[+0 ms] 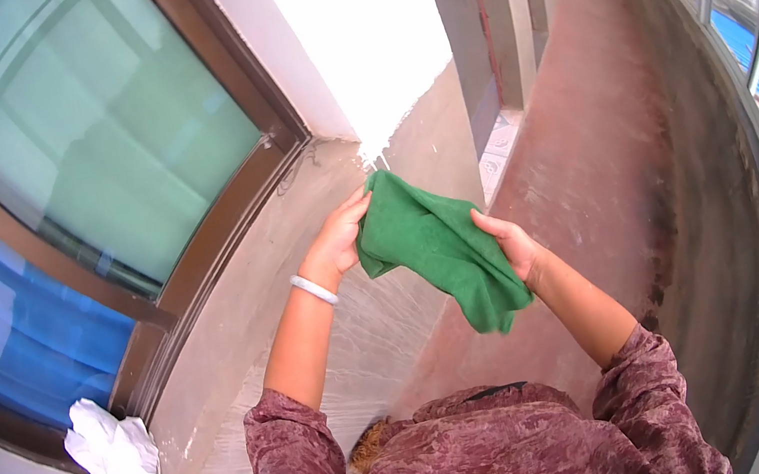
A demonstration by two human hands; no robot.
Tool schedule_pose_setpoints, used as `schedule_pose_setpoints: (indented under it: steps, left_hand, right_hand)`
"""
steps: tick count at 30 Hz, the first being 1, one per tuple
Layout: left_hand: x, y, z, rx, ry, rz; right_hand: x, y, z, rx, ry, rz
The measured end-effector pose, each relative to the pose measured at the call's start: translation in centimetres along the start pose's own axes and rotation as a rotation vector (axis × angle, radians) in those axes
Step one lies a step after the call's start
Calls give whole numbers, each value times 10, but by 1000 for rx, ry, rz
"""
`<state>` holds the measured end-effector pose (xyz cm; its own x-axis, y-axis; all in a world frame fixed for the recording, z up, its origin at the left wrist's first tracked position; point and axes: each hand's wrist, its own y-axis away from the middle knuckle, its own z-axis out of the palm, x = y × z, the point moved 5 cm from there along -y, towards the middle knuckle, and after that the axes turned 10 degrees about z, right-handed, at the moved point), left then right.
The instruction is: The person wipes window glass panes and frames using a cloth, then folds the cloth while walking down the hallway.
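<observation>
A green cloth hangs in the air between my two hands, its lower corner drooping toward me. My left hand grips its upper left edge, with a pale bangle on that wrist. Most of the left fingers are hidden behind the fabric. On the other side, my right hand pinches the right edge with the thumb in front and the fingers behind the cloth. A window with a brown frame and glass panes stands to the left of the cloth.
Crumpled white paper or cloth lies on the window sill at lower left. A white and grey wall rises ahead. To the right, a reddish corridor floor runs along a low wall with metal-framed glazing above.
</observation>
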<state>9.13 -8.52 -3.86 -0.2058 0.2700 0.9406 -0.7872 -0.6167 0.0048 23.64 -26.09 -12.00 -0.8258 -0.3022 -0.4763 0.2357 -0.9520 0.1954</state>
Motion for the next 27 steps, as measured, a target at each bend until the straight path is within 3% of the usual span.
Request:
schedule_pose_setpoints:
  steps: [7,12,15,17,19,22,24,26,27]
  left_hand:
    - [-5,29,-47,146,-166,10]
    - [-3,41,-59,129,-183,133]
    - [-10,43,-49,81,-125,18]
    - [-15,43,-31,-68,119,-38]
    - [-2,44,-23,-120,285,44]
    - [19,47,-30,-170,111,122]
    - [42,49,-35,-70,211,179]
    - [55,50,-40,-88,314,161]
    - [62,48,-43,-110,415,143]
  right_hand:
    - [-48,-2,27,195,337,-135]
    - [-53,-25,62,112,284,-17]
    - [-57,-51,99,-50,201,-66]
    - [-60,-71,119,-164,138,-53]
    - [-68,-90,129,-113,214,-105]
    - [-83,-114,124,-41,298,-125]
    - [-91,-128,108,-30,323,-103]
    - [-84,-142,94,-241,304,-92]
    - [-73,-160,73,-191,288,-101]
